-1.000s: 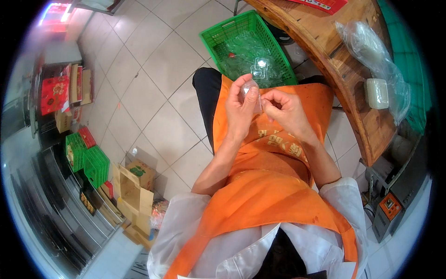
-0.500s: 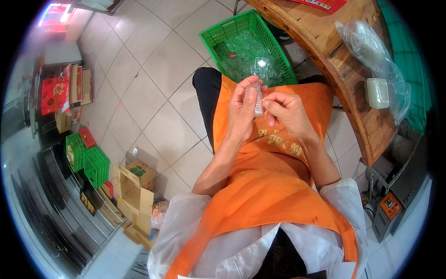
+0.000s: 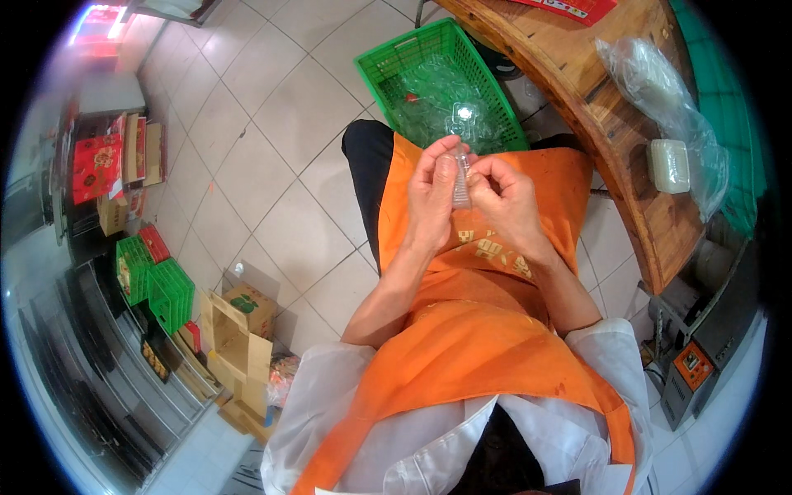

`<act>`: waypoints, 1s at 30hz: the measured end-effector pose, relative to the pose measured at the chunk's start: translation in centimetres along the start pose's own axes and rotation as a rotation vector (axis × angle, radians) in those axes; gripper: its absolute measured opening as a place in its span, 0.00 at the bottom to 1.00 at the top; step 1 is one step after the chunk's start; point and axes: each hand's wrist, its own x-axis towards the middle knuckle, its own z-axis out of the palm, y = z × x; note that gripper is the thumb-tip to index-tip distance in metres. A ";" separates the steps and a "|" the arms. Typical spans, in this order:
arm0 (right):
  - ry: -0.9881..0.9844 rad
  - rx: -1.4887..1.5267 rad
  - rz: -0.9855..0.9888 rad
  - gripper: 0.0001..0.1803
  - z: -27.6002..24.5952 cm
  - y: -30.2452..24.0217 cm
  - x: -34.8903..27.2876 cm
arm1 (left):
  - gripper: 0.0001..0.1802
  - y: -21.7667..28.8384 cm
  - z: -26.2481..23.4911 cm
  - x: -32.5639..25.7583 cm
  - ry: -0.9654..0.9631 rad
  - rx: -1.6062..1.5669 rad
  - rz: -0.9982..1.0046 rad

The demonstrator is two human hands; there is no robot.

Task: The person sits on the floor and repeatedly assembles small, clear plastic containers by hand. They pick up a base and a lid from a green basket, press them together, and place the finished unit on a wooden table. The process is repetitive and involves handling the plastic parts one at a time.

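In front of my lap, my left hand [image 3: 431, 196] is closed around a small clear plastic container [image 3: 461, 195] with ribbed sides. It is held on edge, thumb on the near face. My right hand [image 3: 506, 198] is pinched at the container's right edge, its fingers curled in and their tips partly hidden. Just beyond my hands a green plastic basket [image 3: 505, 92] stands on the floor, with many loose clear plastic containers [image 3: 437, 103] and a small red piece inside.
To the right curves a wooden table [image 3: 569, 62] bearing a clear plastic bag [image 3: 701, 140] and a stack of clear containers [image 3: 669, 166]. At left are an open cardboard box [image 3: 233, 340], green crates [image 3: 171, 295] and a rack of dark trays [image 3: 91, 346]. A grey machine [image 3: 693, 384] stands at lower right.
My right hand has shifted slightly up and its fingers have come against the container's edge. The container has turned a little in my left hand.
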 end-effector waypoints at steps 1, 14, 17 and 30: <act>0.028 -0.026 -0.018 0.03 -0.3 -0.1 0.2 | 0.20 0.3 -0.1 0.1 0.013 -0.019 -0.006; -0.069 -0.143 0.069 0.12 -2.1 0.1 3.6 | 0.19 0.4 -1.1 0.8 0.116 0.253 0.125; -0.273 0.059 0.224 0.08 -0.7 -1.7 0.5 | 0.17 0.2 -0.7 0.8 0.115 0.272 0.092; -0.269 0.117 0.256 0.07 -1.5 -2.2 -0.4 | 0.18 0.4 0.0 -0.1 -0.007 0.166 0.039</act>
